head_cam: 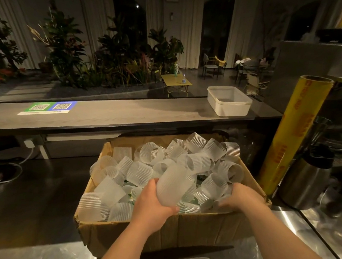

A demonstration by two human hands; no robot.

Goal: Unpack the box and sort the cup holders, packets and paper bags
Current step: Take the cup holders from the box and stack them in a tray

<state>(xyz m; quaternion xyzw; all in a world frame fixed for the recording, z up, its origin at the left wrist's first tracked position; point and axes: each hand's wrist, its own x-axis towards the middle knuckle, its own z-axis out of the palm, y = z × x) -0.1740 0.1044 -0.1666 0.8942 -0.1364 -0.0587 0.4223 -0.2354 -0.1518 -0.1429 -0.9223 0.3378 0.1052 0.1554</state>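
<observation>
Unpacking the box (157, 232) — the left hand (151, 206) has its fingers gripping a stack of cup holders (173, 186), the right hand (244, 195) is too blurred to tell — next comes lifting the stack clear.

Only the person's two arms show. The left hand (151, 205) and the right hand (245, 197) are bare. The left forearm (116, 254) and the right forearm (286, 233) are uncovered from the wrist to the picture's lower edge. The left thumb's nail looks short and plain. The right hand's fingers are blurred.
</observation>
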